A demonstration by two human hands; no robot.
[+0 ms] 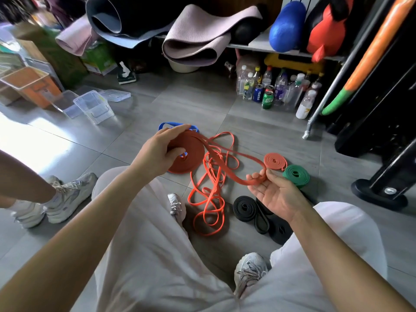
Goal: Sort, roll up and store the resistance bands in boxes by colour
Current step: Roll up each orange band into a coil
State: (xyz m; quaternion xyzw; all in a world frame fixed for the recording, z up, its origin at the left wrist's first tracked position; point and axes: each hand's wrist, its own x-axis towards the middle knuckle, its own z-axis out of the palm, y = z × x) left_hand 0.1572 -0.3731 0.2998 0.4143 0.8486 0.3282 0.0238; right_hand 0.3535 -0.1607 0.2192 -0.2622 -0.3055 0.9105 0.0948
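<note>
firmly, both hands [162, 152] [273, 191] hold one flat, half-coiled rust-red band [191, 164].

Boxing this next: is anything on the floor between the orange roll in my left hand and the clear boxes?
Nothing visible: only bare floor between the orange roll in the left hand and the clear boxes.

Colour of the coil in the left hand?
Rust orange: coil in left hand, head view.
</note>
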